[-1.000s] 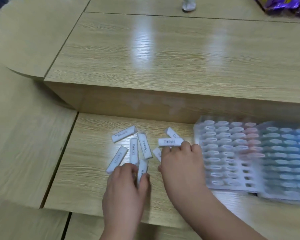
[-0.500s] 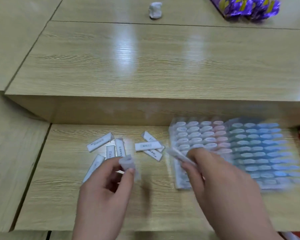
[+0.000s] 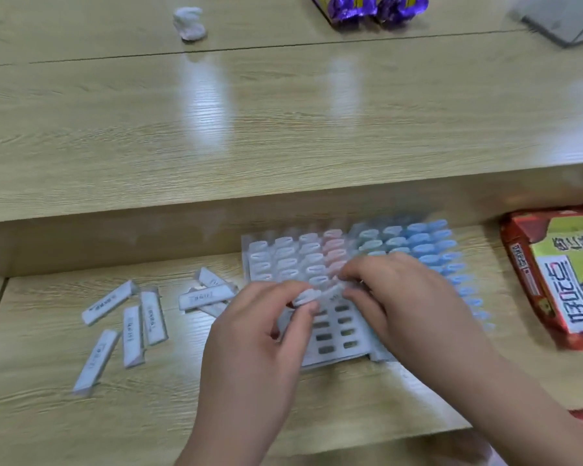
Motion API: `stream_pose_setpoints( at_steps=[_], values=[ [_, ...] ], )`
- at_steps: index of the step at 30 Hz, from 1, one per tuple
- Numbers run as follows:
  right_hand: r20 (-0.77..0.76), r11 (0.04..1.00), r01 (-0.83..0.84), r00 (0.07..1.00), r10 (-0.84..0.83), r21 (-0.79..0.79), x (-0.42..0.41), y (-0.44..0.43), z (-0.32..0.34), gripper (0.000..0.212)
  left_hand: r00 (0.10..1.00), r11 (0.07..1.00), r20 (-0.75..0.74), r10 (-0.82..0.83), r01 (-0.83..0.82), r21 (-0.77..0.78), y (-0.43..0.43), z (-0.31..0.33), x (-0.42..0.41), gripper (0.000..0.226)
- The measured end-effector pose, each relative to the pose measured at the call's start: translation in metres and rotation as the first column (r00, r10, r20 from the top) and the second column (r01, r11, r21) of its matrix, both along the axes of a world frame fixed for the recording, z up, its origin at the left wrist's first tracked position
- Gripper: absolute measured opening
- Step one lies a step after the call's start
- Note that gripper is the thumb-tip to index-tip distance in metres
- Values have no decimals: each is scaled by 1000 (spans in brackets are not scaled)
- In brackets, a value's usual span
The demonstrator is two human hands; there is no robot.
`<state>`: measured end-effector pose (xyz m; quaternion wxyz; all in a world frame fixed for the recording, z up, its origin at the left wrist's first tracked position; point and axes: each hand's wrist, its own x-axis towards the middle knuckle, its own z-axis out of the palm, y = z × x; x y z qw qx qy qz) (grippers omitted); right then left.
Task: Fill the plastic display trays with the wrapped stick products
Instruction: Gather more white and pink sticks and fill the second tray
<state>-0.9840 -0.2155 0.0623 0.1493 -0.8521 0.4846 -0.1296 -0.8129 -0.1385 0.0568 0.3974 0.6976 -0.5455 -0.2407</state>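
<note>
A clear plastic display tray (image 3: 276,253) lies on the lower wooden shelf, its far rows filled with white and pink sticks and its near slots dark and empty. A second tray (image 3: 428,247) full of blue sticks lies beside it on the right. My left hand (image 3: 260,338) pinches a white wrapped stick (image 3: 305,297) over the tray's middle. My right hand (image 3: 408,297) pinches another wrapped stick (image 3: 334,292) right next to it, fingertips almost touching the left hand's. Several loose white wrapped sticks (image 3: 133,327) lie scattered on the shelf to the left.
A red snack bag (image 3: 559,280) lies at the shelf's right end. On the raised table behind sit a small white lump (image 3: 189,23), purple wrapped packs (image 3: 371,8) and a grey flat object (image 3: 566,18) at the far right corner.
Both hands have lifted a stick each from the loose pile and carried them right, meeting over the middle of the clear tray. The camera view has shifted right.
</note>
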Motion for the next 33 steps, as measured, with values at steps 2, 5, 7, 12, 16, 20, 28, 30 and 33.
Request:
stream_pose_setpoints(
  at_steps=[2, 5, 7, 12, 16, 20, 28, 30, 33],
  values=[
    [37, 997, -71, 997, 71, -13, -1, -3, -7, 14, 999, 1000, 39, -4, 4, 17, -3, -8, -4, 12],
    [105, 989, -140, 984, 143, -42, -3, -4, -15, 14, 996, 998, 87, -8, 4, 55, -4, -17, -9, 13],
    [134, 985, -154, 977, 163, -79, -5, -6, -20, 17, 992, 997, 125, -15, 5, 77, -5, -19, -12, 16],
    [155, 982, -158, 973, 173, -103, -3, -10, -27, 29, 950, 997, 309, -30, 5, 81, -8, -16, -17, 14],
    [171, 976, -192, 963, 208, -104, -3, -11, -30, 33, 923, 991, 380, -60, 10, 133, -12, -15, -21, 14],
    [191, 967, -226, 950, 245, -116, -7, -16, -31, 42, 954, 990, 295, -56, 15, 140, -14, -17, -16, 13],
    [294, 978, -194, 933, 210, -82, -8, -18, -33, 6, 875, 974, 467, -126, 20, 226, -14, -15, -27, 12],
    [315, 974, -212, 922, 225, -78, -7, -19, -33, 12, 861, 971, 494, -120, -1, 238, -15, -16, -29, 15],
    [326, 969, -238, 913, 245, -63, -7, -23, -33, 19, 882, 976, 468, -65, -42, 214, -15, -19, -29, 18]
  ],
)
